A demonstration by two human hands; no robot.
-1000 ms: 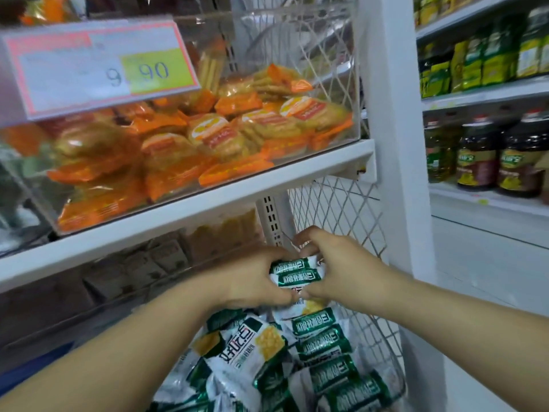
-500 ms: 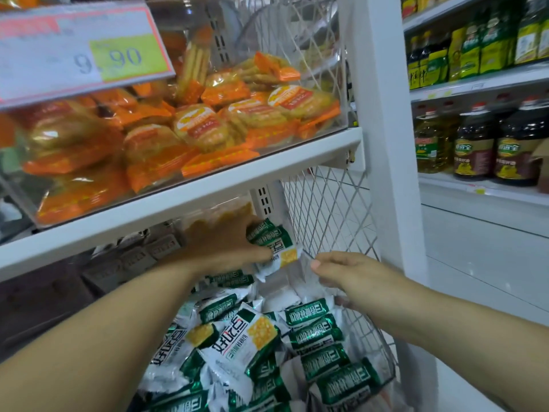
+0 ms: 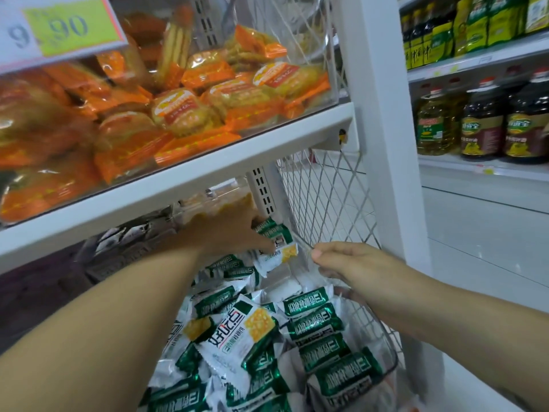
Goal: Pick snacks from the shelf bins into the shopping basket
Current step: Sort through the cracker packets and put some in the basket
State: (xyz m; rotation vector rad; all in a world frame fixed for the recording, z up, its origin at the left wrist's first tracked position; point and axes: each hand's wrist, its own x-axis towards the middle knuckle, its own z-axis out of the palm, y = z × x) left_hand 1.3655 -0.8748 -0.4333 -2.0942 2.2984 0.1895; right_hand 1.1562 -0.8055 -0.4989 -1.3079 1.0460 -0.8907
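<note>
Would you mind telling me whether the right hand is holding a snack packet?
No, the right hand holds no packet; the left hand grips the green-and-white packets.

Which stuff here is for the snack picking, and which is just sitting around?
For the job: left grip, held packets, green packet bin.
Just there: price tag, oil bottles, mesh wall.

I record green-and-white foil snack packets [image 3: 237, 337], each printed with a yellow cracker square, in the left hand [image 3: 228, 233] and heaped below both hands. Above the left hand: orange-and-clear wrapped biscuit packs [image 3: 184, 110] and a lime-yellow paper price card [image 3: 68, 28] edged pink. Behind the right hand [image 3: 353, 263]: white diamond-pattern wire mesh [image 3: 326, 203].
</note>
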